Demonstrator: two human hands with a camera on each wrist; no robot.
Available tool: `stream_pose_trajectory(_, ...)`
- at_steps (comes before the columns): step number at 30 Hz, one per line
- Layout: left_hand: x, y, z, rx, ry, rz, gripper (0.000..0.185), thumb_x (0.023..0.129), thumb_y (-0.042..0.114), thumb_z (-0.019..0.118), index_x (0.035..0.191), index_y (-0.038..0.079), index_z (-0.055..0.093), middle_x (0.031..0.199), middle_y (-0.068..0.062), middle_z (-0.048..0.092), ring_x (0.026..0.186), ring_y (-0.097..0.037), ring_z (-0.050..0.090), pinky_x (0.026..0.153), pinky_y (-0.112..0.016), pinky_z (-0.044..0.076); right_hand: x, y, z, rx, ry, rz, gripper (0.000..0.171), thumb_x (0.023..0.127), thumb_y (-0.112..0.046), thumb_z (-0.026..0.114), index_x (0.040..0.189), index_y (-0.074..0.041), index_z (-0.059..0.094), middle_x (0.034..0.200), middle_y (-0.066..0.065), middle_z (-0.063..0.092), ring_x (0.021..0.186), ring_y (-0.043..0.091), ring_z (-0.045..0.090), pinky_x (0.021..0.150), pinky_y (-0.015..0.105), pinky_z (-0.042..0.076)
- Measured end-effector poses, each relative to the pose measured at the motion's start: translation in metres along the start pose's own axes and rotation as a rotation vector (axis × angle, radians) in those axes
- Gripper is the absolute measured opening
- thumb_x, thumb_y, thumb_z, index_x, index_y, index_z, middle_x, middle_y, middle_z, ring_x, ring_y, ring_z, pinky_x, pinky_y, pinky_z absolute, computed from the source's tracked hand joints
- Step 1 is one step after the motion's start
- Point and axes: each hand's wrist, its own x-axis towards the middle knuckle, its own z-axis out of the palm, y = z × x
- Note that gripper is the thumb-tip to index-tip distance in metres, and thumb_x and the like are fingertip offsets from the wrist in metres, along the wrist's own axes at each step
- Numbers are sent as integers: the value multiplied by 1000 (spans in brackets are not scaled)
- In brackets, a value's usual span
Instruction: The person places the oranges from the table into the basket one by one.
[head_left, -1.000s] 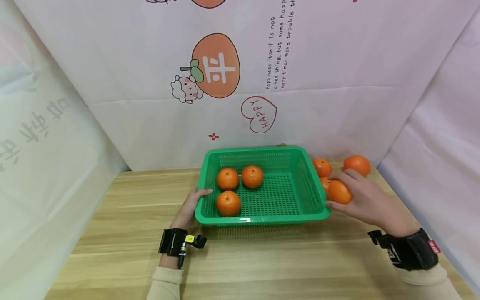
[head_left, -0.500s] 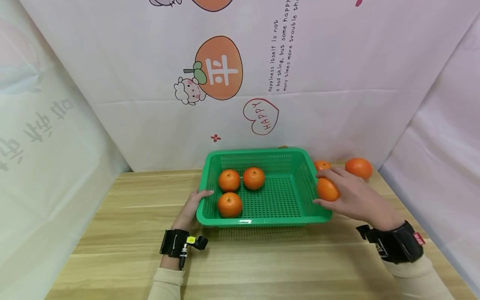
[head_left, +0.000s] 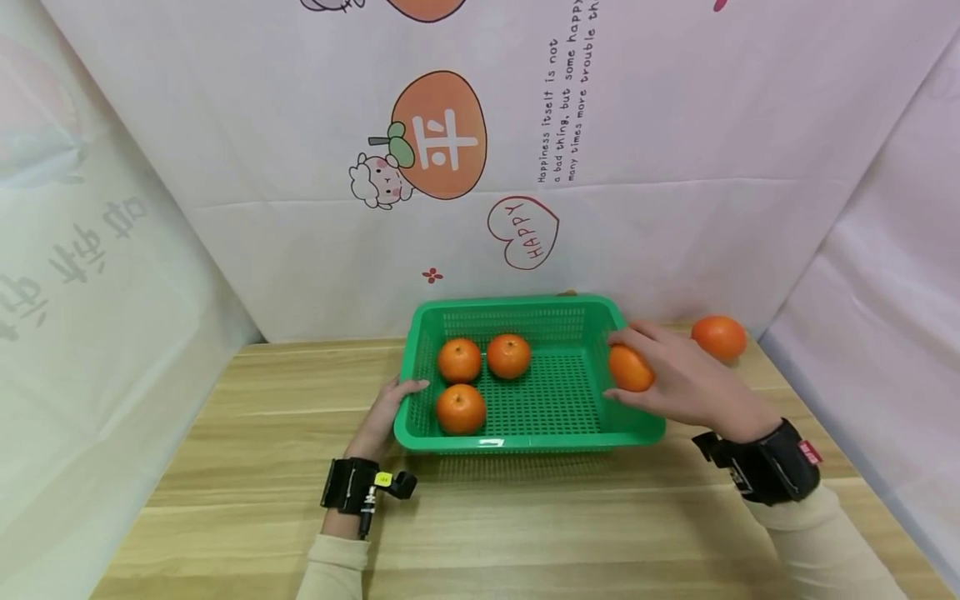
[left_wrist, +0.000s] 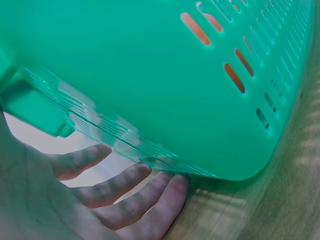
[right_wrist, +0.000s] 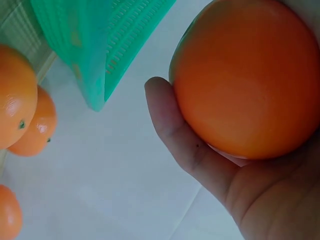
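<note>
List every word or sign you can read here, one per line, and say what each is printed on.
"HAPPY": inside the red heart on the backdrop.
"Happiness itself is not a bad thing, but some happy times more trouble th", cut off at the top: small text on the backdrop.
One white Chinese character, not clearly legible: on the orange fruit drawing.
Grey mirrored characters on the left sheet: unreadable.
Wrist strap labels: too small.

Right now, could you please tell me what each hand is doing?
Left hand: open, fingers resting against the left wall of the green basket.
Right hand: closed around an orange, held over the basket's right edge.
</note>
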Motion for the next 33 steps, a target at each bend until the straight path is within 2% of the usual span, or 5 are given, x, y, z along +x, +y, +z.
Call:
stream_pose_trajectory(6,0,-1,1,12,11,8,72,105,35,49,169,20,19,170,-12,34,154,-32,39,124,-51,39,9,-3,2,8,-31,-22,61,80,-39,91,128,-14,64,116,7,65,85,17,64,71,32,58)
stream_pose_trajectory(13,1,-1,0,11,15,3,73,105,35,50,169,20,20,168,-13,38,152,-32,43,119,-46,46,18,-3,5,23,-42,-7,60,81,-42,90,128,-16,64,116,6,64,84,17,64,68,30,56)
stream_pose_trajectory(19,1,-2,0,9,17,3,72,105,36,50,169,19,20,168,-13,38,151,-31,43,119,-45,46,27,-4,10,44,-37,-31,62,81,-43,89,131,-15,64,121,5,65,91,19,65,73,33,59)
stream_pose_trajectory(28,0,-1,0,9,18,2,72,105,36,50,169,18,20,169,-14,37,152,-31,42,121,-48,44,40,-4,19,54,-9,-79,60,83,-41,89,132,-16,65,123,4,65,90,18,65,71,32,59)
stream_pose_trajectory(33,-1,0,1,6,14,4,72,105,35,49,169,19,20,170,-13,37,152,-32,41,121,-48,43,48,-5,21,68,-21,-100,59,83,-39,89,132,-17,65,125,4,63,89,19,66,72,32,60)
